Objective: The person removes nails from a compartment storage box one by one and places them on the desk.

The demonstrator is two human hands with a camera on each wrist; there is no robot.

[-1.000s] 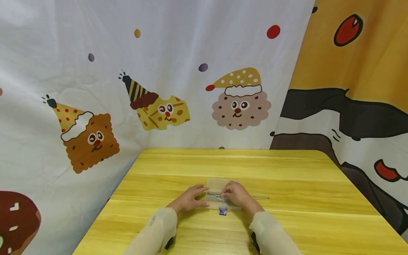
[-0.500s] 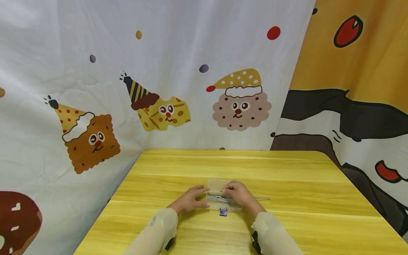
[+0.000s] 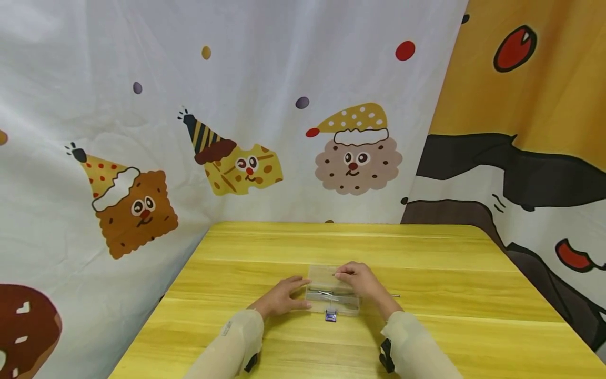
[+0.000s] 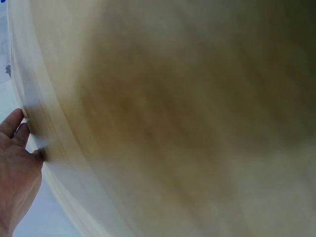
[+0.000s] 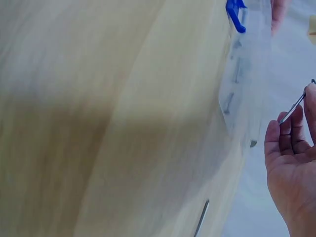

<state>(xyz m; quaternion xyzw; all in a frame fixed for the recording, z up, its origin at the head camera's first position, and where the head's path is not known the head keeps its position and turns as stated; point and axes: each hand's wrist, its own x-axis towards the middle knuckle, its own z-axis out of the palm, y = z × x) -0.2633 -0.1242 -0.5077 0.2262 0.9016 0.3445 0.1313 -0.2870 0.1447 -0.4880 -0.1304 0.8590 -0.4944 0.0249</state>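
A small clear plastic box (image 3: 331, 301) with a blue latch (image 3: 330, 315) lies on the yellow wooden table (image 3: 426, 252), and thin metal rods show inside it. My left hand (image 3: 281, 296) rests flat on the table, its straight fingers touching the box's left end. My right hand (image 3: 361, 279) hovers at the box's far right corner. In the right wrist view its fingertips pinch a thin metal rod (image 5: 295, 104) beside the clear box (image 5: 247, 74) and its blue latch (image 5: 235, 15). The left wrist view is blurred and shows only part of my left hand (image 4: 15, 168).
One loose metal rod (image 3: 395, 296) lies on the table just right of my right hand; the same loose rod (image 5: 201, 224) appears in the right wrist view. Printed cartoon curtains (image 3: 236, 131) close off the table at the back and left.
My right hand has lifted off the middle of the box and moved to its far right corner, uncovering the rods inside. The left hand has stayed put.
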